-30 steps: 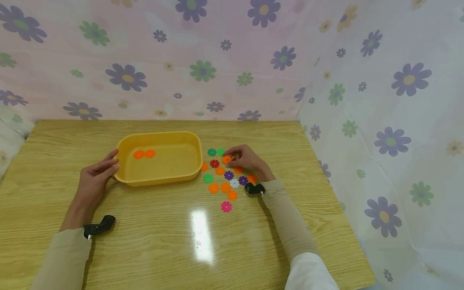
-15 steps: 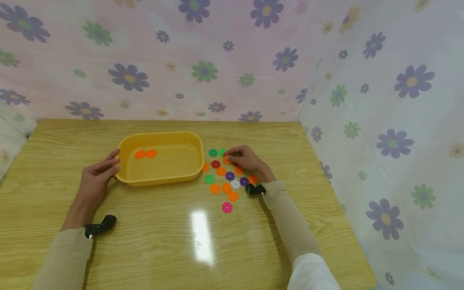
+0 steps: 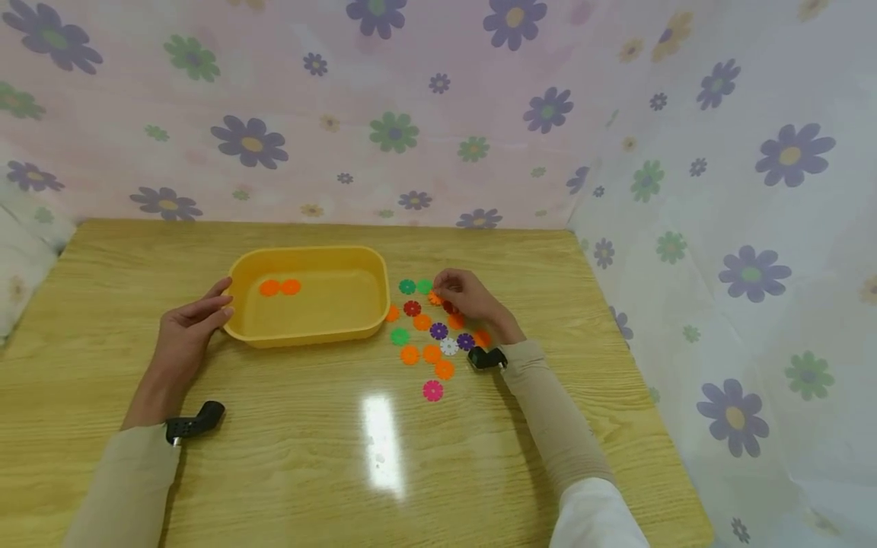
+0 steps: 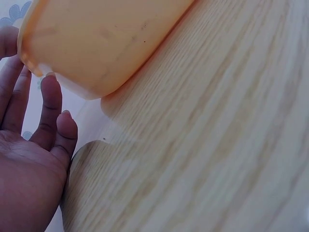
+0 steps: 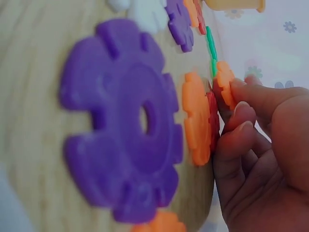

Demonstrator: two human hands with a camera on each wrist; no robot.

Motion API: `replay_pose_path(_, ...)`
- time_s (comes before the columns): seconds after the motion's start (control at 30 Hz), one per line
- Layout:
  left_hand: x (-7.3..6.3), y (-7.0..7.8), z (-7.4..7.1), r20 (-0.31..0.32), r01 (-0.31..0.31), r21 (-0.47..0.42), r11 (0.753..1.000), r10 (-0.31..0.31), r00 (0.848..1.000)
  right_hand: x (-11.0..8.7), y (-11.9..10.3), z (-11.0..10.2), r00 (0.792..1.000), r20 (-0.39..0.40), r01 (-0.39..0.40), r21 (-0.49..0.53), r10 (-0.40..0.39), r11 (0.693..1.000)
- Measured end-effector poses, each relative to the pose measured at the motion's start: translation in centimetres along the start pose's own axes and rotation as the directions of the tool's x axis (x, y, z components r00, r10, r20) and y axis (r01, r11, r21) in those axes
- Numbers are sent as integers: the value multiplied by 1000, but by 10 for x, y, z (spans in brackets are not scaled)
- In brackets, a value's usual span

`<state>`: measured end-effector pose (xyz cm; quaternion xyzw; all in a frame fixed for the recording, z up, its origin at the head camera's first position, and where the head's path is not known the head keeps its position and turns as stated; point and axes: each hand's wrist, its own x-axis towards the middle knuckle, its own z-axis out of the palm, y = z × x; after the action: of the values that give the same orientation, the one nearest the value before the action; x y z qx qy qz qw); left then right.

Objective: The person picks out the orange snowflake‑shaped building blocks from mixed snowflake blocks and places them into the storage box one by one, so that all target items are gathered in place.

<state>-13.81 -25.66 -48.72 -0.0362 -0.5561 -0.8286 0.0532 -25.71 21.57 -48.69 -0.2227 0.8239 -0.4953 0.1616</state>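
My left hand [image 3: 185, 339] holds the left rim of a yellow plastic tub [image 3: 311, 332], thumb and fingertips at the edge. In the left wrist view, the tub's side wall [image 4: 106, 43] rises above the wood, and the lower fingers [image 4: 50, 106] stay apart from it. Two orange discs [image 3: 270, 288] lie inside the tub. My right hand [image 3: 469, 295] pinches an orange notched interlocking disc [image 5: 225, 84] between thumb and finger. Just below it are another orange disc [image 5: 197, 118] and a red disc [image 5: 213, 121], partly hidden by the hand.
Several discs spread right of the tub, among them a purple disc [image 3: 438, 331], a white disc [image 3: 448, 346], a green disc [image 3: 400, 336] and a pink disc [image 3: 433, 391]. Flowered sheets back the wooden table [image 3: 288, 457] behind and at right.
The right hand has drawn slightly back from the green discs, the orange disc tilting up in its fingers. The left hand stays at the tub rim; the whole view shifts a little.
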Motion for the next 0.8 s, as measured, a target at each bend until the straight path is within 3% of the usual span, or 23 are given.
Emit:
replay_pose_path(0.3,1,-1,0,6,-19,-48,999,19,1000,2,-9,4,997,-74,30,-22,-32,999)
replay_pose_path(0.4,2,-2,-1,2,-21,-61,998,21,1000,2,-16,10,984,-159,85,-3,-85,996)
replay_pose_path(0.47,2,-2,-1,3,-21,-70,997,22,1000,0,-28,16,959,-245,152,23,-142,988)
replay_pose_path(0.57,2,-3,-1,8,-22,-79,997,22,1000,-2,-42,26,890,-376,297,50,-257,954)
replay_pose_path(0.67,2,-3,-1,12,-27,-84,996,28,1000,0,-47,36,822,-450,410,45,-348,911)
replay_pose_path(0.73,2,-3,0,16,-29,-85,996,30,999,4,-45,43,804,-467,437,46,-367,898)
replay_pose_path(0.8,2,-3,0,19,-28,-85,996,29,999,5,-49,49,804,-467,439,49,-368,897)
